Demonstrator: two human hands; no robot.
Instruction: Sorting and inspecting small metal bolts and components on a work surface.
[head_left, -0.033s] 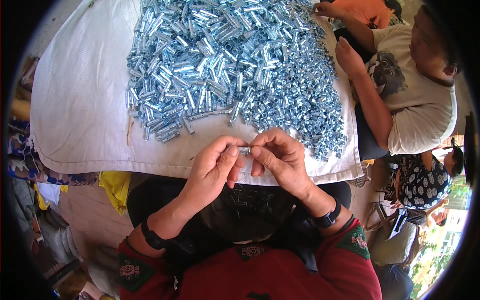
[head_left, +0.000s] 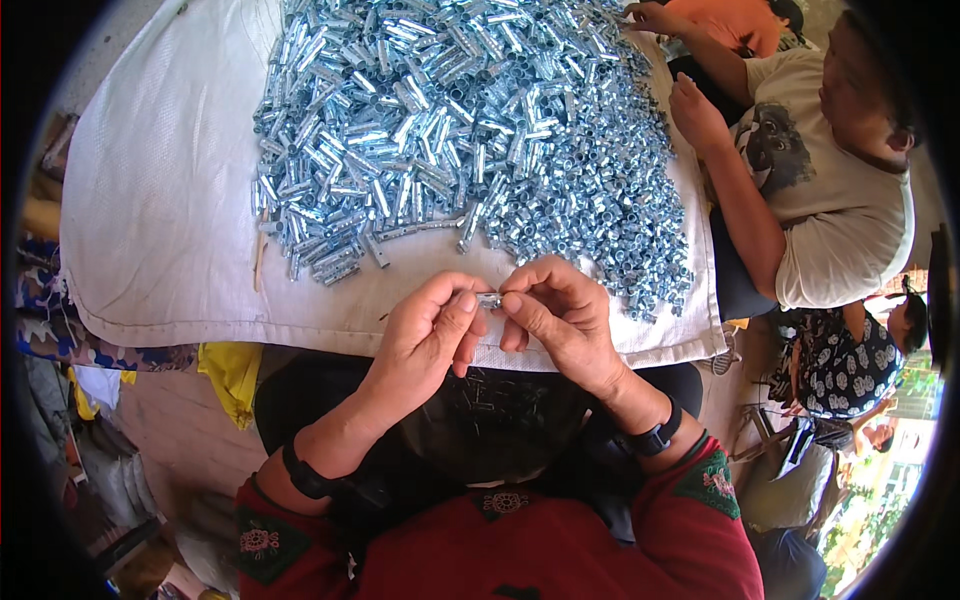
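A short, shiny metal sleeve lies level between my hands, just above the near edge of the cloth. My left hand pinches its left part between thumb and fingers. At its right end my right hand is closed, thumb against forefinger. Whether those fingertips hold the sleeve itself or a small part at its end is hidden. Beyond my hands spreads a heap of slotted metal sleeves. Smaller nut-like metal pieces form the right side of the heap.
White woven cloth covers the table under the heap. A black bowl-shaped container sits below my hands at my lap. On the right, a co-worker in a light shirt reaches toward the heap. A yellow cloth hangs at the left.
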